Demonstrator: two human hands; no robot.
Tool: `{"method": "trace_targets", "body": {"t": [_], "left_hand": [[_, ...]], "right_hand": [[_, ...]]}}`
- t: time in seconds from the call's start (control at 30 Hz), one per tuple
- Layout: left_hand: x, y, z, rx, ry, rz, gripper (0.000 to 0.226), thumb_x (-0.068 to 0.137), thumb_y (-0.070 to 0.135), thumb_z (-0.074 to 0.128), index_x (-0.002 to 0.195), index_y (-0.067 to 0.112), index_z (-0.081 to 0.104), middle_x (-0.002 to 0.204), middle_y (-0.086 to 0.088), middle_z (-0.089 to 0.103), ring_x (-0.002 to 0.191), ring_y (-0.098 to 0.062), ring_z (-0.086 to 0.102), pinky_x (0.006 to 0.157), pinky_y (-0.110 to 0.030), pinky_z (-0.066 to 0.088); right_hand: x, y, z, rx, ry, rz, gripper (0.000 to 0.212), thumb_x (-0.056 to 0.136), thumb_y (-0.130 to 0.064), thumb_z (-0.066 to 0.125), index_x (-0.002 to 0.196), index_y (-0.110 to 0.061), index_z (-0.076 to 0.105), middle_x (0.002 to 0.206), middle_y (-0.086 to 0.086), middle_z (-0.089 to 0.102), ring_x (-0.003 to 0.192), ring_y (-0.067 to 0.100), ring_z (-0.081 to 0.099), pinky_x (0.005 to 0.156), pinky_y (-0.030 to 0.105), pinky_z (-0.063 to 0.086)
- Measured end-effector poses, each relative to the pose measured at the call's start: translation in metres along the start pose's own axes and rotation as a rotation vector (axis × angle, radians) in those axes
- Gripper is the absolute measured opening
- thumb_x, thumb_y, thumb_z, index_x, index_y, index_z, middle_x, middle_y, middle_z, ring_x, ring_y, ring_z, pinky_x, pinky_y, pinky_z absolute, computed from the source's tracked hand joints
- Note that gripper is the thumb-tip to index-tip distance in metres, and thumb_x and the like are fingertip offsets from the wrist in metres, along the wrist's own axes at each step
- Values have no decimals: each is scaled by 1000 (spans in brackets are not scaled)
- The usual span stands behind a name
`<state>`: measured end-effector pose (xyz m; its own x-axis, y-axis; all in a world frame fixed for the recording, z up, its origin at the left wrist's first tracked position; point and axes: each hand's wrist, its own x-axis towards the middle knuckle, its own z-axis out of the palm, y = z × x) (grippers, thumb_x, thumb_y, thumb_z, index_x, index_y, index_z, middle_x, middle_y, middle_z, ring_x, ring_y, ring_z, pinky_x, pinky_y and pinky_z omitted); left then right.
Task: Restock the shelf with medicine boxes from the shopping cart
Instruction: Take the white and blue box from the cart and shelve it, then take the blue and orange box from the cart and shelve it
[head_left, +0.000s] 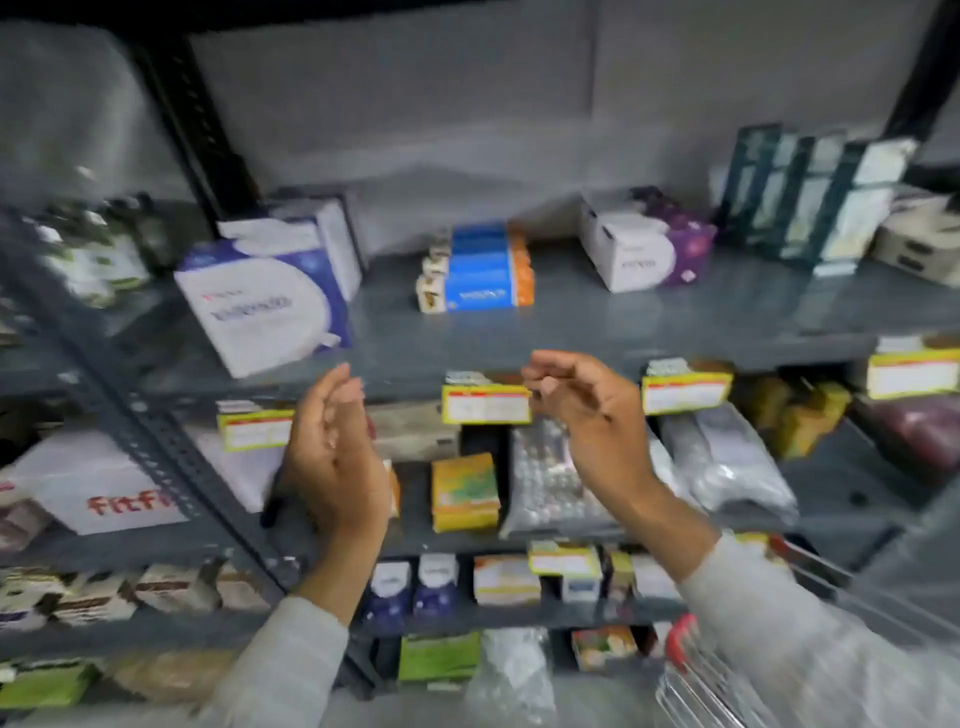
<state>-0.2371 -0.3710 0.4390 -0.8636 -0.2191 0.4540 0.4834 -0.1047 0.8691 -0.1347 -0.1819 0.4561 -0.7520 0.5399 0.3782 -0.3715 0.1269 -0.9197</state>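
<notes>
1. In the head view, blurred by motion, the person's left hand was raised in front of the shelf, palm turned inward toward the right, fingers straight and close together, thumb alongside; it held nothing.
2. The right hand was raised at about the same height, well apart from the left, its wrist bent and its fingers curled loosely downward toward the thumb; nothing could be seen between them, so it too was empty, fingers not clamped on anything.
3. Both forearms rose from the lower edge of the picture in light grey sleeves, the hands level with the front edge of the upper shelf board.
4. On that board, the medicine boxes stood in groups: a large white and blue box tilted near the left front edge, a stack of blue and orange boxes in the middle, a white and purple box to the right, and tall dark green boxes by the right upright.
5. Yellow price tags hung along the board's front edge, one just beside the right hand's fingertips.
6. A yellow box sat on the board beneath, between the two wrists.
7. The shopping cart, with a red handle part, showed at the lower right corner; its contents could not be made out.
</notes>
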Motion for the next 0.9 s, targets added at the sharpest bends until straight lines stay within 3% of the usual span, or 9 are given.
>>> {"method": "trace_targets", "body": {"t": [0.1,0.27,0.37,0.43,0.5,0.6,0.7,0.83,0.9], "left_hand": [[-87,-29,46,137,-263,57,25,100,20,56,121,20,69,110,-3,74,101,-15,70,90,-33,54],[-231,-80,113,370,-893,79,32,99,26,58,129,19,67,125,1,72,115,-13,66,104,-25,48],[-309,-126,142,574,-1304,172,40,99,30,56,138,20,61,136,-3,67,126,-19,60,109,-18,36],[-356,-158,152,700,-1545,226,49,99,36,48,145,18,54,145,-5,60,137,-24,54,116,-26,32],[-392,-184,157,828,-1720,206,56,100,40,39,151,17,43,155,-5,50,146,-23,42,121,-31,26],[-429,-209,168,946,-1818,99,61,102,45,36,155,14,35,162,-7,39,152,-21,30,125,-33,19],[-453,-220,180,973,-1872,74,69,101,53,27,157,12,32,165,-10,34,155,-22,25,125,-34,13],[-461,-231,179,1016,-1862,128,74,99,59,23,159,15,27,166,-7,31,156,-21,20,126,-38,22],[-461,-233,178,1018,-1857,148,73,99,58,24,159,16,26,166,-6,31,156,-21,21,124,-40,28]], "right_hand": [[-38,22,-84,-65,100,81,25,93,-4,63,103,-23,74,94,0,80,92,19,74,83,38,61],[-94,86,-226,-301,233,334,19,93,-5,66,100,-18,78,93,4,80,85,29,74,78,46,60],[-133,139,-309,-471,244,523,35,90,-1,64,87,-33,78,86,-7,76,80,26,71,78,49,57],[-160,172,-355,-604,176,698,34,92,-3,64,92,-33,79,86,-7,73,85,27,70,82,38,55],[-196,206,-393,-690,90,881,22,91,-7,68,105,-20,78,92,-2,72,91,22,68,84,24,50],[-253,261,-437,-756,36,1111,25,79,-16,71,102,-22,76,105,12,78,104,34,72,82,30,51],[-308,301,-465,-873,-11,1224,27,80,-6,73,106,-9,77,109,19,77,107,36,71,76,18,46],[-353,325,-468,-908,0,1327,32,82,-9,73,114,-10,74,110,19,76,106,37,71,87,35,52],[-368,337,-463,-919,4,1367,28,85,-11,70,113,-7,73,108,19,76,99,35,72,80,34,54]]}}
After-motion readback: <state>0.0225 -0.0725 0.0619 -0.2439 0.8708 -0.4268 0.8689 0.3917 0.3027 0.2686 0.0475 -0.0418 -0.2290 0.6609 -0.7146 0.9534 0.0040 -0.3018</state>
